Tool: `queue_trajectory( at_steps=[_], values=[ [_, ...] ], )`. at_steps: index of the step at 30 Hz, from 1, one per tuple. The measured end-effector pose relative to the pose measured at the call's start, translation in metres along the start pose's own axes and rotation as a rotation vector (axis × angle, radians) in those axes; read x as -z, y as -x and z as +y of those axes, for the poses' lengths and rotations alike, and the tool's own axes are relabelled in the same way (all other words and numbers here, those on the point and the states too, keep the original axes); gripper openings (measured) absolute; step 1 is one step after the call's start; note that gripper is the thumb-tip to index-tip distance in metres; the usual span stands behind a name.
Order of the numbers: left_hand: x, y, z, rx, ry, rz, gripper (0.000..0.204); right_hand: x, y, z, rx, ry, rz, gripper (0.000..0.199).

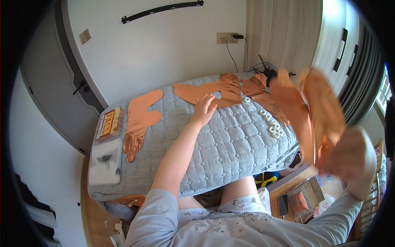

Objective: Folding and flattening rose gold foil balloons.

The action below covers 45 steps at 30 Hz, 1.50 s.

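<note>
Head view: a phone (283,205) lies low, right of the legs. Motion-blurred, the right hand (349,151) is clamped on a copper foil (325,105), raised above the right end of the bed (222,144). White rings (273,122) lie in a trail on the quilted cover. Left of them, the left hand (203,111) hangs with fingers apart, near a flat foil (191,92); contact is unclear. Beyond, a socket (222,38) sits on the wall (164,45).

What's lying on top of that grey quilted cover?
Flat coppery pieces, white rings, a box and a whitish packet. The blurred coppery bundle in the right hand hides part of the cover on the right; whatever lies behind can't be seen.
</note>
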State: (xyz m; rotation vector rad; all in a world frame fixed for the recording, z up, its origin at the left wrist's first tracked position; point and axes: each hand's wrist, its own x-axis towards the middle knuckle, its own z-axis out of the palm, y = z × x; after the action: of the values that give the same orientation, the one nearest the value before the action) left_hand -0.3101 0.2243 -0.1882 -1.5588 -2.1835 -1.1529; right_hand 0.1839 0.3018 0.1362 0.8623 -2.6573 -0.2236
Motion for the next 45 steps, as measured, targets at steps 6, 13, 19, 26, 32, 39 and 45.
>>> queue_trajectory(
  at_steps=[6, 13, 19, 26, 32, 39, 45],
  values=[
    [0.010, 0.017, 0.132, -0.404, 0.647, -0.051, 0.096, 0.002, -0.006, -0.008, 0.040, -0.600, -0.189, 0.006],
    [0.087, 0.162, 0.233, -0.352, 1.100, -0.821, 0.080, -0.056, -0.041, 0.068, -0.068, -0.717, -0.010, 0.031],
    [0.086, 0.255, 0.173, 0.262, 1.520, -0.776, 0.072, -0.167, -0.135, 0.126, -0.478, -0.831, 0.013, 0.034],
    [0.135, 0.269, 0.158, 0.508, 1.008, -0.163, 0.073, -0.320, -0.250, 0.183, -0.481, -0.788, 0.022, 0.046],
    [0.144, 0.255, 0.182, 0.031, -0.279, -0.090, 0.073, -0.402, -0.279, 0.202, -0.418, -0.241, 0.127, 0.052],
    [0.129, 0.269, 0.144, 0.075, -0.366, -0.039, 0.054, -0.407, -0.272, 0.160, -0.631, -0.284, -0.180, 0.051],
    [0.139, 0.270, 0.117, 0.619, 0.521, 0.463, 0.028, -0.402, -0.238, 0.124, -0.462, -0.257, -0.110, 0.061]
  ],
)
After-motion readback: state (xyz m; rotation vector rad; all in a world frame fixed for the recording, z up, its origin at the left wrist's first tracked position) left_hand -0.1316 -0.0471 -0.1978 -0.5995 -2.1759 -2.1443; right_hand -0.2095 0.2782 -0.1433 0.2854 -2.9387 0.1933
